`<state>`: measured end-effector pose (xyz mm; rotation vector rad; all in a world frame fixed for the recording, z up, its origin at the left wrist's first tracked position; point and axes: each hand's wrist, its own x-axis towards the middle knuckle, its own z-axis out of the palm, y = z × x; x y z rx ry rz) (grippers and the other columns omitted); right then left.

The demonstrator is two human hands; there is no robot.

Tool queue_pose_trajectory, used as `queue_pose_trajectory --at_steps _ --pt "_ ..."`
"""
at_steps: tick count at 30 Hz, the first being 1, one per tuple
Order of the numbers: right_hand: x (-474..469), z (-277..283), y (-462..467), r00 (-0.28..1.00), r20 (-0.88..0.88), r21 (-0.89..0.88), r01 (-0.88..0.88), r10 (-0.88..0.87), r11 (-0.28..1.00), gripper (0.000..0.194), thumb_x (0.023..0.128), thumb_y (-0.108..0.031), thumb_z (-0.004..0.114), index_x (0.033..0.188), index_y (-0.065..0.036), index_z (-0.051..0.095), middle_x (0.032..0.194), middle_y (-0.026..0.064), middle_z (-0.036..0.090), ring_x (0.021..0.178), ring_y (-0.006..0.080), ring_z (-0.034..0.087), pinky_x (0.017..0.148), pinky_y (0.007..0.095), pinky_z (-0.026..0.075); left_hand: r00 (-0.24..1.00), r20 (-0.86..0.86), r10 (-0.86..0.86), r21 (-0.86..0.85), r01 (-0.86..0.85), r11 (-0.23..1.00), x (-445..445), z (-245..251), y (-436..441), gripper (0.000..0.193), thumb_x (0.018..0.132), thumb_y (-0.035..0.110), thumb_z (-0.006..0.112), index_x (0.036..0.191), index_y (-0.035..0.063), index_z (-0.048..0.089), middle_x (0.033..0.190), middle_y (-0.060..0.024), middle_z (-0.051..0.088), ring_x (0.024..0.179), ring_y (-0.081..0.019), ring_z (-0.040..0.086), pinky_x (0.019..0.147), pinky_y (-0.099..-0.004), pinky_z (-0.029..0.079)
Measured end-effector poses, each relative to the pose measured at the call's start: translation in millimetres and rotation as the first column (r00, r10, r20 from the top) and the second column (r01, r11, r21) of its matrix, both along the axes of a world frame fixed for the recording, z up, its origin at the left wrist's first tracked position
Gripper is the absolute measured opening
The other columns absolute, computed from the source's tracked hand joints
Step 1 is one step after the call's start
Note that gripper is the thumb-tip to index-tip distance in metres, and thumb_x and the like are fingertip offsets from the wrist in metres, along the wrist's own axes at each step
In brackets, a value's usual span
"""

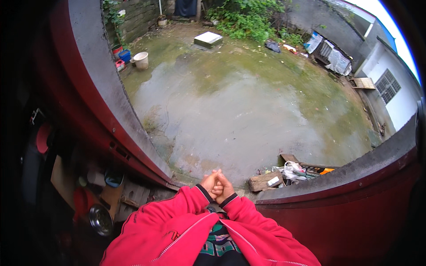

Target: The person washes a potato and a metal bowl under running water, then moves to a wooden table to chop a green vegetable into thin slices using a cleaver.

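Observation:
My left hand (209,182) and my right hand (225,188) are clasped together in front of my body, low in the middle of the view. Their fingers interlace, and no object shows between them. Both wrists come out of the dark cuffs of a red zip jacket (169,229). Just beyond the hands lies the wet concrete ground of a yard (226,119). To their right, by the doorway, a block of wood (261,182) lies beside a white plastic bag (293,169).
A dark red door frame (90,96) stands at left, a red panel (332,229) at right. Indoors at lower left is a metal bowl (101,219). Outside are a whitish bucket (140,60), a blue container (125,56), a low square block (208,39) and green plants (249,20).

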<state>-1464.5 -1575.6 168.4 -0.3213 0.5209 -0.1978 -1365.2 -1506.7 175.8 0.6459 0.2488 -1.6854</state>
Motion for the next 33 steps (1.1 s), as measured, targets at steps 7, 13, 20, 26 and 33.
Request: queue_pose_trajectory --at_steps 7,13,20,26,33 --pt "11 4 15 0.98 -0.19 -0.097 -0.085 0.065 0.992 0.019 0.095 -0.029 0.059 0.097 -0.01 0.06 0.073 0.0078 0.068 0.031 0.009 0.033 0.027 0.0238 0.024 0.916 0.401 0.034 0.167 -0.109 0.98 -14 -30 6 0.047 0.101 0.051 0.043 0.069 0.0169 0.046 0.048 -0.0005 0.04 0.032 -0.0143 0.033 0.029 -0.0292 0.024" --pt "32 2 29 0.955 -0.295 -0.166 -0.007 -0.042 0.986 0.022 0.094 -0.031 0.059 0.088 -0.01 0.06 0.072 0.0074 0.065 0.036 0.0156 0.045 0.031 0.0305 0.035 0.398 0.903 -0.158 0.233 -0.146 0.962 -9 -20 20 0.053 0.104 0.041 0.036 0.069 0.0067 0.057 0.046 -0.0088 0.052 0.033 -0.0235 0.05 0.03 -0.0392 0.038" --pt "41 -32 29 0.975 -0.21 -0.163 -0.107 0.071 0.981 0.013 0.095 -0.02 0.058 0.094 -0.008 0.064 0.088 0.0075 0.067 0.08 0.0217 0.066 0.072 0.0391 0.055 -0.345 0.768 -0.539 0.541 -0.101 0.835 18 17 46 0.03 0.09 0.025 0.052 0.103 0.0001 0.06 0.094 -0.0179 0.069 0.093 -0.0368 0.066 0.082 -0.0559 0.048" --pt "31 -32 25 0.915 -0.103 -0.047 -0.397 0.391 0.916 0.008 0.094 -0.015 0.059 0.098 -0.008 0.061 0.084 0.0056 0.066 0.073 0.0177 0.066 0.061 0.0328 0.054 -0.669 0.73 -0.143 0.158 -0.038 0.987 38 -7 66 0.061 0.078 0.025 0.065 0.133 0.007 0.047 0.132 -0.0153 0.052 0.131 -0.0332 0.043 0.111 -0.052 0.026" --pt "15 -7 8 0.838 -0.043 -0.135 -0.544 0.544 0.828 0.011 0.088 -0.014 0.066 0.093 -0.009 0.057 0.073 0.0005 0.057 0.056 0.0111 0.052 0.046 0.0243 0.042 -0.679 0.697 0.232 -0.099 0.229 0.968 38 12 58 0.075 0.076 0.032 0.069 0.142 0.0071 0.043 0.142 -0.0141 0.048 0.138 -0.0338 0.039 0.116 -0.0545 0.021"
